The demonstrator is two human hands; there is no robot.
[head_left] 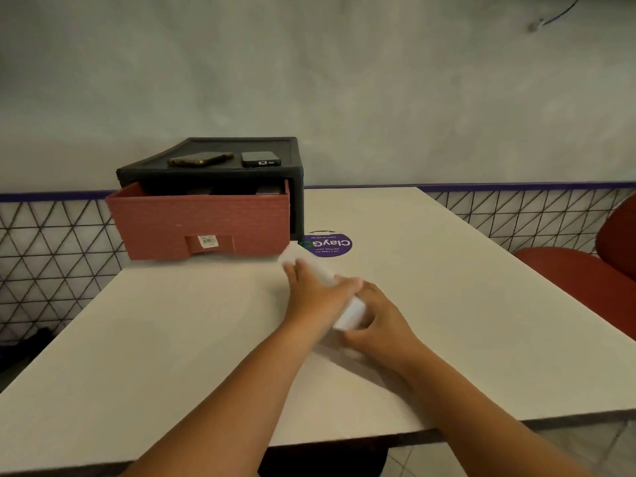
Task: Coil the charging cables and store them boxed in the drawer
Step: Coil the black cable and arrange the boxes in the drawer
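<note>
Both arms stretch forward — left hand (313, 287) and right hand (382, 325) curled round the white box (354, 311).

You see a white box (355, 309), a brick-red drawer (203, 218) with ribbed texture, its black frame (296, 201), a purple sticker (327, 245), a pale table (172, 321)

A pale table (447, 304) stands against a grey wall (344, 80), with a red chair (585, 270) beside it.
</note>
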